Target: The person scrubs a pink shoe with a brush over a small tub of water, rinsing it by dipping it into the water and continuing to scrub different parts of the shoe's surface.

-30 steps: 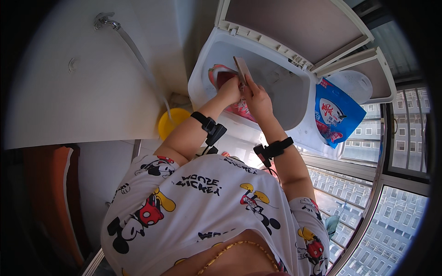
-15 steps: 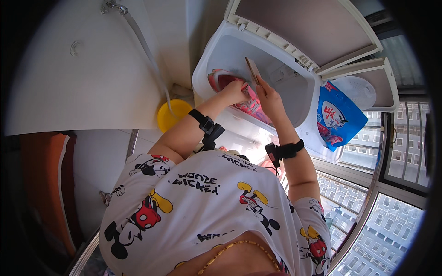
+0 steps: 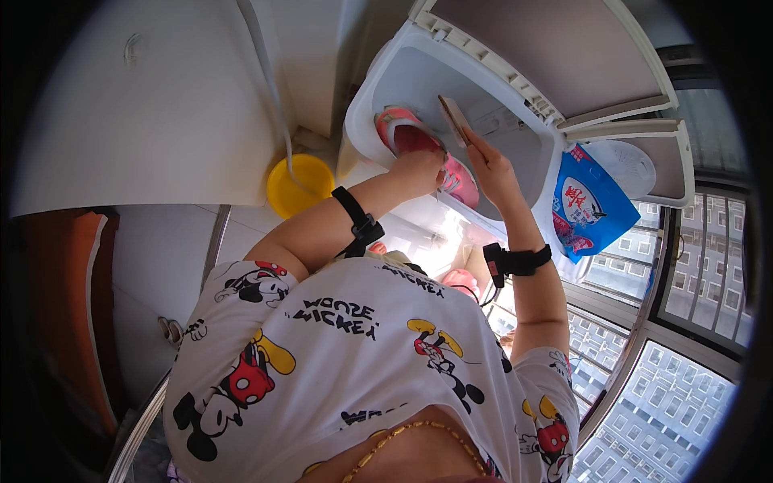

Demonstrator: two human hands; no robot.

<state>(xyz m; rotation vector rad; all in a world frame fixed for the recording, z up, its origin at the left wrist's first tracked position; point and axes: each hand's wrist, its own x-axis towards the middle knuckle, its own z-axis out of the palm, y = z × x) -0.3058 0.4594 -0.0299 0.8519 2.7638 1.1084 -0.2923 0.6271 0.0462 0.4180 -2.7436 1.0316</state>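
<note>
My left hand [image 3: 419,167] grips a pink sneaker [image 3: 459,181] with red lining and pale laces, lying inside the white tub [image 3: 523,145] of an open washing machine. The fingers are curled at the shoe's opening, partly hidden. My right hand [image 3: 491,165] holds a brush [image 3: 451,114] with a flat light back, tilted up above the shoe to its right; its bristles are hard to make out.
Raised lids [image 3: 547,44] stand behind the tub. A blue detergent bag [image 3: 600,205] and a white perforated disc [image 3: 632,165] sit at right, by barred windows [image 3: 708,266]. A hose [image 3: 274,97] hangs into a yellow basin [image 3: 286,193] at left.
My right hand and the brush have moved rightward and down relative to the frame, away from my left hand. More of the pink shoe shows. The view has shifted slightly.
</note>
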